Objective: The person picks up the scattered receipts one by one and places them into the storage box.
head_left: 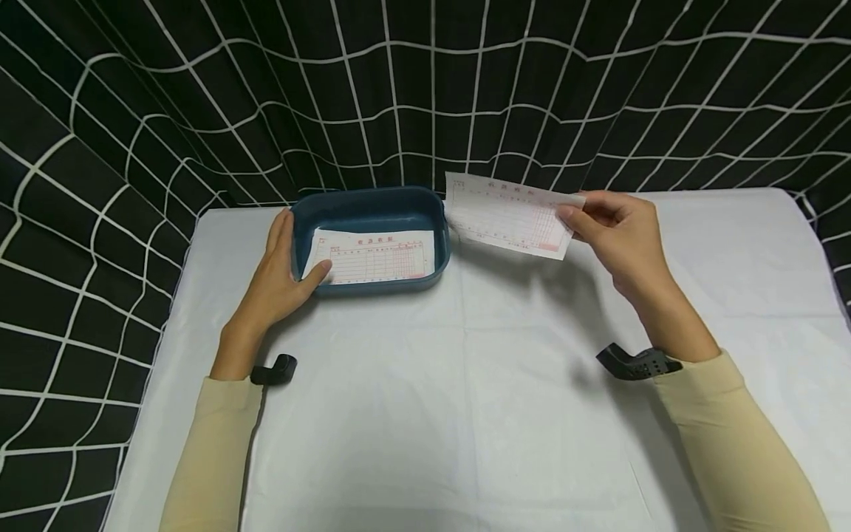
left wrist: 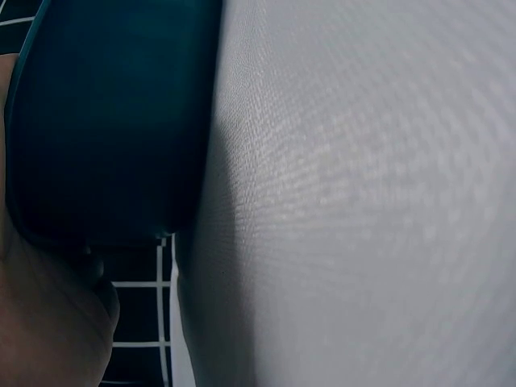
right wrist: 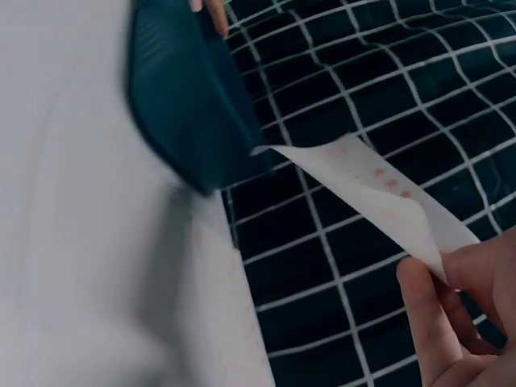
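Observation:
A dark blue plastic tray [head_left: 372, 290] with rounded corners stands at the table's back, left of centre. Inside lies a white slip printed with a red form [head_left: 379, 258]. My left hand [head_left: 275, 273] grips the tray's left end, thumb over the rim onto the slip's corner, fingers along the outer wall. In the left wrist view the tray's wall [left wrist: 113, 121] fills the upper left. To the right of the tray, my right hand [head_left: 618, 236] pinches another printed slip [head_left: 508, 214] by its right end, raised above the table. In the right wrist view this slip [right wrist: 379, 193] bends, its far end near the tray.
A white cloth covers the table [head_left: 432, 414]. Black fabric with a white grid [head_left: 412, 89] hangs behind the back edge and along both sides. Dark straps [head_left: 638, 362] sit at both wrists, over beige sleeves [head_left: 738, 436].

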The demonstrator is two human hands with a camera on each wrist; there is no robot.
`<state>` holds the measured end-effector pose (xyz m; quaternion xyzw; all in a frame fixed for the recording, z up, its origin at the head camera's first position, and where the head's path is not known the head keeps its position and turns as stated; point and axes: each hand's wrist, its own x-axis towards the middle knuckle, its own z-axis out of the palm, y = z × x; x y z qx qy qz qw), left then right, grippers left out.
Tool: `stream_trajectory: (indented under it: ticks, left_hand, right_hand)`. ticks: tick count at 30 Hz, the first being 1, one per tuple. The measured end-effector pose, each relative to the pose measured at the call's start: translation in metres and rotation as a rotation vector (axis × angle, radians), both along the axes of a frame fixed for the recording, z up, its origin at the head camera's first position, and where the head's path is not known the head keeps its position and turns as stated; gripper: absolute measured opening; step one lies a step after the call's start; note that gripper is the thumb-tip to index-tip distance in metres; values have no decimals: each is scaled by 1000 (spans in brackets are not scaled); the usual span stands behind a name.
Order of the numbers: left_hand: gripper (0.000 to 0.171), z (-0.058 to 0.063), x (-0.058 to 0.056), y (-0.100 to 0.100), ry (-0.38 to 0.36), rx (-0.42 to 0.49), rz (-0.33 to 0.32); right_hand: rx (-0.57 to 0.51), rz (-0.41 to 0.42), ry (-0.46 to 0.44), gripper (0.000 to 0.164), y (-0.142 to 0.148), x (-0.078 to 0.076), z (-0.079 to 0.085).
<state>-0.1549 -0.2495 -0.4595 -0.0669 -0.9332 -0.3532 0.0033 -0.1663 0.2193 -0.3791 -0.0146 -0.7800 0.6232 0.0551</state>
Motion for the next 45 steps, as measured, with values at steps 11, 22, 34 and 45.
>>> stream_trajectory:
  ticks: [11, 22, 34, 45]
  left_hand:
    - [103, 0, 1, -2, -6, -11, 10]
    - [102, -1, 0, -1, -1, 5, -3]
    - [102, 0, -1, -2, 4, 10, -4]
    - [103, 0, -1, -1, 2, 4, -1]
  right_hand:
    - [111, 56, -8, 24, -47, -7, 0]
    - [291, 189, 3, 16, -93, -22, -12]
    - [426, 257, 93, 12, -141, -33, -20]
    - [482, 314, 125, 21, -184, -40, -21]
